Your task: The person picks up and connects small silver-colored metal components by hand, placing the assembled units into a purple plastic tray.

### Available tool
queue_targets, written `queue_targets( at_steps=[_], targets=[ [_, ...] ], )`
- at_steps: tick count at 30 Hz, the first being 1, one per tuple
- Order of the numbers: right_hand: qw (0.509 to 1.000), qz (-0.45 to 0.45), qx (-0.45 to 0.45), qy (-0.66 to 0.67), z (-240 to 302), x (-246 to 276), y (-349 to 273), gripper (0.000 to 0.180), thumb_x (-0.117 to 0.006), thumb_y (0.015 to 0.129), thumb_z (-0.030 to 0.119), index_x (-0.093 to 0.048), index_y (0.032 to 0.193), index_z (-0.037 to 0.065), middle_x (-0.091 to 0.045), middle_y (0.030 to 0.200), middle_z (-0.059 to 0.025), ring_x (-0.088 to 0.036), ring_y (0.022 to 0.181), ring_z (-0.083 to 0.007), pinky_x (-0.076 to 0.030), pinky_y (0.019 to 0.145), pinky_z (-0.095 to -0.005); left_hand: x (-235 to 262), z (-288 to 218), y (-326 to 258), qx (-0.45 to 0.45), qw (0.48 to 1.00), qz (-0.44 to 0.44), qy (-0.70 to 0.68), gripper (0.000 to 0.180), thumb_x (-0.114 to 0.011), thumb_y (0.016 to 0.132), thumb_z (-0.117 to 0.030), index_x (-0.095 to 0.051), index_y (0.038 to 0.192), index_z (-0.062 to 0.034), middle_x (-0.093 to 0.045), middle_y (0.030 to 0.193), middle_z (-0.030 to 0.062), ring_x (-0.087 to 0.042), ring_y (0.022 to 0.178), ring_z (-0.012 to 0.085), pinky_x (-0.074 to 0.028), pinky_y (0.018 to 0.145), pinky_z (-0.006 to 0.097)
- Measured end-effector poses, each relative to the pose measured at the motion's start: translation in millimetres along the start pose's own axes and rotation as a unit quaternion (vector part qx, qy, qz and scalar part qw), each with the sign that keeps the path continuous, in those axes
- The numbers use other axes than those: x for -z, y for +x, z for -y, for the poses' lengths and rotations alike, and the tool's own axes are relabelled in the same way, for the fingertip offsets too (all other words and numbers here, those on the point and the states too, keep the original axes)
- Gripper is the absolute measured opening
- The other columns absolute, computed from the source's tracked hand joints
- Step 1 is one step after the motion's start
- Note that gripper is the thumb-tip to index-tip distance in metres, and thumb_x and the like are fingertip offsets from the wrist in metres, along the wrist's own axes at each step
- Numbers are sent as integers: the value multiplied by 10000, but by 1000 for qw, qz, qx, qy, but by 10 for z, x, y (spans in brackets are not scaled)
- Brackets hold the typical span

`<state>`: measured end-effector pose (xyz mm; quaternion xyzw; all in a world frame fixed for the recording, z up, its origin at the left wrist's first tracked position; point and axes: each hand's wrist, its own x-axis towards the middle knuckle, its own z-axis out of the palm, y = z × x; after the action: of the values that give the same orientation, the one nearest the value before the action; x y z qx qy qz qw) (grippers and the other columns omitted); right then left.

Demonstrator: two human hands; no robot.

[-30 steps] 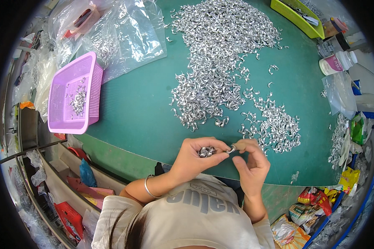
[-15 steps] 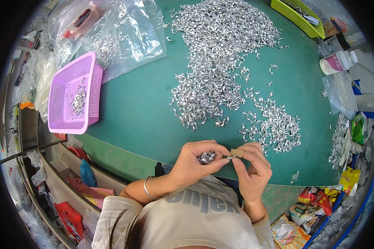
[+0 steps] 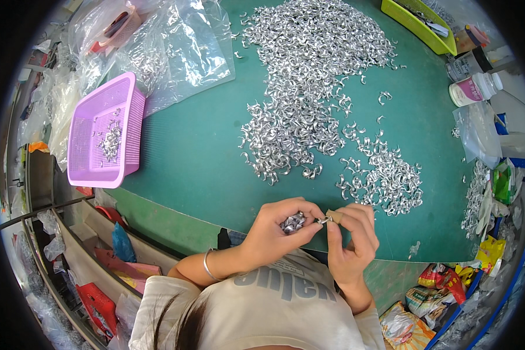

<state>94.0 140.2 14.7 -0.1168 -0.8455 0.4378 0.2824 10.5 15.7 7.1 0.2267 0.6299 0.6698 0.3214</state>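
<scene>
My left hand (image 3: pixel 269 233) is closed around several small curved silver metal pieces (image 3: pixel 293 223) in its palm. Between its thumb and forefinger is the end of one more small silver piece (image 3: pixel 324 220). My right hand (image 3: pixel 356 242) pinches that same piece from the other side, its fingertips close to the left ones. A tan wrap (image 3: pixel 334 216) covers part of the right forefinger. Both hands are just above the near edge of the green table (image 3: pixel 186 169). Beyond them lie a large heap of crescent-shaped silver pieces (image 3: pixel 318 52) and a smaller heap (image 3: pixel 394 184).
A purple basket (image 3: pixel 134 122) with some silver pieces stands at the left. Behind it lies clear plastic sheeting (image 3: pixel 198 52). A yellow-green tray (image 3: pixel 408 17) sits at the far right, near a white bottle (image 3: pixel 469 90). Colourful bags (image 3: pixel 408 326) are below the table's right side.
My hands have shifted very slightly, and the small piece between the fingertips has turned a little. The heaps and the basket look the same.
</scene>
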Motion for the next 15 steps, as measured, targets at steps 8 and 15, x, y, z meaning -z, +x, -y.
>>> queue_targets(
  at_steps=[8, 15],
  targets=[
    [996, 8, -84, -23, -246, -56, 104, 196, -640, 685, -4, -601, 876, 7, -579, 829, -89, -514, 779, -256, -391, 690, -350, 148, 183, 41, 244, 823, 159, -488, 183, -461, 783, -163, -462, 841, 10, -445, 704, 101, -326, 486, 77, -229, 390, 199],
    [962, 87, 2, -258, -402, -316, 269, 239, -622, 730, 73, -587, 964, 41, -527, 936, -54, -463, 861, -223, -321, 738, -349, 120, 147, 54, 185, 900, 58, -390, 273, -442, 848, -231, -502, 750, 18, -465, 669, 110, -343, 453, 95, -231, 376, 204]
  ],
)
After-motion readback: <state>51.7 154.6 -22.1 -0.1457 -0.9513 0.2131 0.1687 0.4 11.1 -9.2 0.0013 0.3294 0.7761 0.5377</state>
